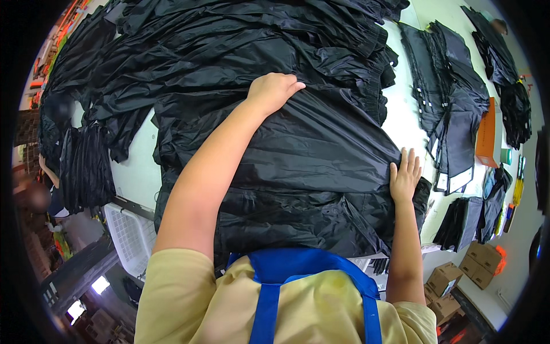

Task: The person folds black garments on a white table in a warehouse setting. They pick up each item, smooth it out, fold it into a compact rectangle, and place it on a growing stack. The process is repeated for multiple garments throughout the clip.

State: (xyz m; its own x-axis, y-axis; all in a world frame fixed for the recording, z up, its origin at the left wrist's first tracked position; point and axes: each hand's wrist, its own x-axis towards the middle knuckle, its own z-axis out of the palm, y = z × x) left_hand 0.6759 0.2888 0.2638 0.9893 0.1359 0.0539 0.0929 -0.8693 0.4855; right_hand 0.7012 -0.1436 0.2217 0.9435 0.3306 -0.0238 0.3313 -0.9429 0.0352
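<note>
A big heap of shiny black garments covers the white table in front of me. My left hand rests on the far edge of the top black garment, its fingers curled over a fold of cloth. My right hand lies flat with fingers spread on the right edge of the same garment. More black garments are piled beyond my left hand. I wear a yellow shirt and a blue apron.
Stacks of folded black pieces lie at the right of the table beside an orange box. A white plastic basket stands at the lower left. Cardboard boxes sit on the floor at the lower right. Another person is at the left rim.
</note>
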